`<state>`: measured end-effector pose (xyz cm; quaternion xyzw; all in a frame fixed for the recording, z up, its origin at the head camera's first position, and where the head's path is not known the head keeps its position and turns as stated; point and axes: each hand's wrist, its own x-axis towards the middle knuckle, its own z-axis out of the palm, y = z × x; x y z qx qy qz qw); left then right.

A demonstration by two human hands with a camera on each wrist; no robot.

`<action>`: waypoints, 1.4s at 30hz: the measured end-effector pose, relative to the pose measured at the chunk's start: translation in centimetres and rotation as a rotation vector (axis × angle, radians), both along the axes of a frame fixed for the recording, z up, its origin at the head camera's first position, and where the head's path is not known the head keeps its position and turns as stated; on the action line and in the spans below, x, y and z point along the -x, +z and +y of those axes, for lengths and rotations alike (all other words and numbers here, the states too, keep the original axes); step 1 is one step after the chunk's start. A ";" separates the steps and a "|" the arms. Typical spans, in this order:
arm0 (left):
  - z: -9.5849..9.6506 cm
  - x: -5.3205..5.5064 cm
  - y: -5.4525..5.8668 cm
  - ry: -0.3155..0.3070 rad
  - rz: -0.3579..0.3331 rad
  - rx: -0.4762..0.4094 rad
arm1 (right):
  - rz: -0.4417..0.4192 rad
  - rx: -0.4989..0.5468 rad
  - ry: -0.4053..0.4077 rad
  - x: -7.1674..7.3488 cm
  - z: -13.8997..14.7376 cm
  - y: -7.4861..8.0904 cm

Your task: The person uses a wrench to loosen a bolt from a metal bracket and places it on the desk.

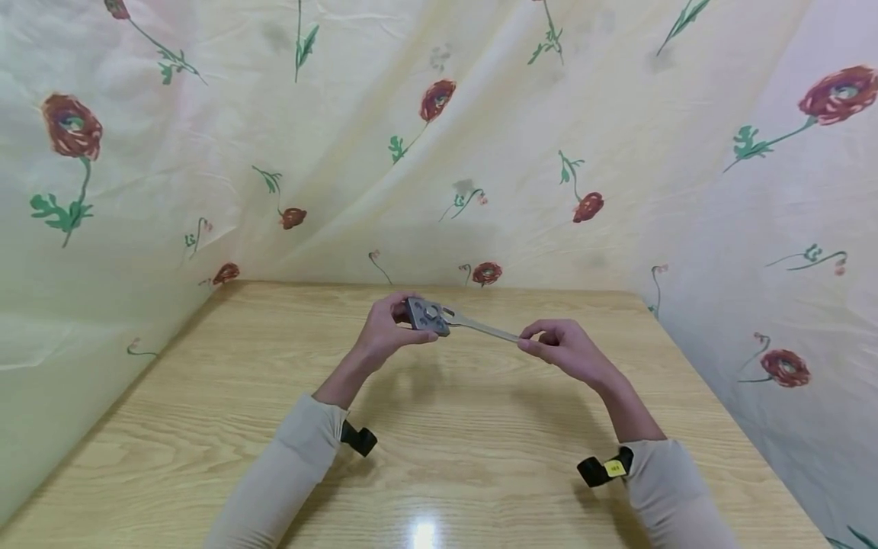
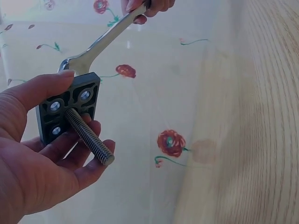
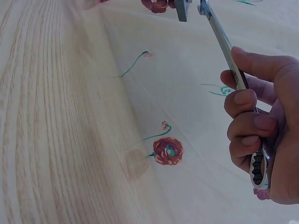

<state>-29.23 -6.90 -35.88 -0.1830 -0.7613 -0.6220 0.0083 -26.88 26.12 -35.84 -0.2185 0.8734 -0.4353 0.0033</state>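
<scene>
My left hand (image 1: pixel 386 332) grips a dark grey square plate (image 2: pixel 86 86) by its edges, thumb on one side and fingers on the other. Small round holes sit toward the plate's corners. A bolt runs through its middle: the hex head (image 1: pixel 430 313) shows in the head view, and the long threaded shank (image 2: pixel 91 135) sticks out on the palm side. In my right hand (image 3: pixel 266 107) is a silver wrench (image 1: pixel 483 328), fingers curled round its handle. The wrench's far end overlaps the plate's edge beside the bolt head in the head view. Both things are held up above the table.
A light wood-grain table (image 1: pixel 206 427) lies below the hands. Behind it and along both sides hangs a pale cloth (image 1: pixel 343 152) with red flowers. Black camera mounts (image 1: pixel 359 438) are strapped at both sleeve cuffs.
</scene>
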 end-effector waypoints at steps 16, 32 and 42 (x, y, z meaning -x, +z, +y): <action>0.2 -0.2 0.8 -0.066 0.024 -0.091 | 0.003 0.021 0.023 0.1 -0.5 0.3; 0.2 -0.3 0.5 -0.131 0.006 -0.095 | 0.072 0.021 0.013 0.0 -1.4 0.2; 0.1 -0.5 0.8 -0.160 -0.008 -0.079 | 0.072 0.019 0.043 0.6 -1.5 -0.3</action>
